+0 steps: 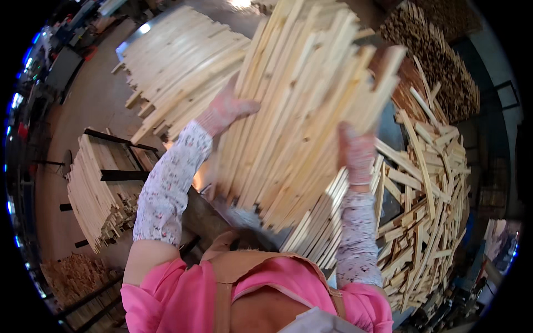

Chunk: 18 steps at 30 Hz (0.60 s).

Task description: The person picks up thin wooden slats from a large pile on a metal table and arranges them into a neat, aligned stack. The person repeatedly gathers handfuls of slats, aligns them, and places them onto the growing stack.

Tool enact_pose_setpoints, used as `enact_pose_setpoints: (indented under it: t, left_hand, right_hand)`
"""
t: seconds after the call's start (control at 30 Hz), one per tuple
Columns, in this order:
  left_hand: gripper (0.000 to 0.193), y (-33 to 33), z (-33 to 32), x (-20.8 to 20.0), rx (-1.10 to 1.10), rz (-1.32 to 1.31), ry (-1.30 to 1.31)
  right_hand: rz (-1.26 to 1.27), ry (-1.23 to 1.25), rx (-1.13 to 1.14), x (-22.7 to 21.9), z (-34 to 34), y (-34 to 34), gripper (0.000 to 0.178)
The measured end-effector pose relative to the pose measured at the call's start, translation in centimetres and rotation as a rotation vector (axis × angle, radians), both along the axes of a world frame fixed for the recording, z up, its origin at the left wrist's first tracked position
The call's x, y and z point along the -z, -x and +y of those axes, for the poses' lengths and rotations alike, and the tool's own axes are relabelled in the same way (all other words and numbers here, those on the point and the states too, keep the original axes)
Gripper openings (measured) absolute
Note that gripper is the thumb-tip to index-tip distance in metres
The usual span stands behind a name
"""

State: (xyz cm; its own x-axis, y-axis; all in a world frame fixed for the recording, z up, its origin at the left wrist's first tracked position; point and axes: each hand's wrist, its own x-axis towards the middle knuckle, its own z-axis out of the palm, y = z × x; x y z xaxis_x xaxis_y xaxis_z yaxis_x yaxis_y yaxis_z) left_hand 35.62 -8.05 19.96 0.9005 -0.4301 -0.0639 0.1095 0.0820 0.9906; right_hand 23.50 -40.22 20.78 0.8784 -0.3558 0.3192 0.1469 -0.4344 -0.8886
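Arms [168, 183] outstretched, left hand [226, 108] and right hand [358, 155] clasping wooden strips [294, 122].

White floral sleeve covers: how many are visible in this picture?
2: one white floral sleeve cover below the left hand, another below the right hand; both hands hold pale wooden strips.

Pale wooden strips [297, 116], knotted, uneven-ended, bundled side by side, slanted, held between 2 hands [226, 108].
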Motion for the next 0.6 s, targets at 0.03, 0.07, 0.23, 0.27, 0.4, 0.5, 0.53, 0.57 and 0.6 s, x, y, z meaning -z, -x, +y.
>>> enact_pose_setpoints:
  t: [0.03,0.07,0.23,0.27,0.4,0.5,0.53,0.57,0.6]
  left_hand:
    - [0.1,-1.5,0.0,-2.9,0.005,-0.107,0.01]
    - [0.099,-2.8,-0.1,-5.9,0.023,-0.213,0.027]
    - [0.099,-4.8,1.9,-13.2,0.034,-0.489,0.102]
    - [0.098,-4.4,2.3,-13.3,0.1,-0.481,0.065]
    - [0.079,-2.2,5.7,-2.8,0.302,-0.148,0.252]
    - [0.06,-0.9,7.5,3.4,0.746,0.171,0.987]
    - [0.059,0.2,7.7,4.7,0.74,0.265,1.055]
    - [0.059,1.8,8.2,6.2,0.72,0.369,1.124]
    - [0.057,3.1,9.1,6.6,0.506,0.4,0.893]
  right_hand:
    - [-0.114,-0.303,-0.062,-2.7,-0.4,-1.2,0.081]
    - [-0.185,-0.255,-0.018,-6.0,-0.8,-1.2,0.08]
    - [-0.295,-0.06,-0.057,-11.6,-0.8,-0.8,0.073]
    - [-0.29,0.252,-0.017,-9.1,-1.8,0.1,0.072]
    - [-0.144,0.32,0.035,2.0,3.8,4.0,0.073]
    - [-0.062,0.672,0.169,6.4,6.5,7.7,0.052]
    - [-0.006,0.792,0.214,8.0,6.9,10.2,0.045]
    - [0.053,0.912,0.254,9.5,7.4,12.9,0.039]
    - [0.106,1.038,0.308,10.2,7.6,15.1,0.033]
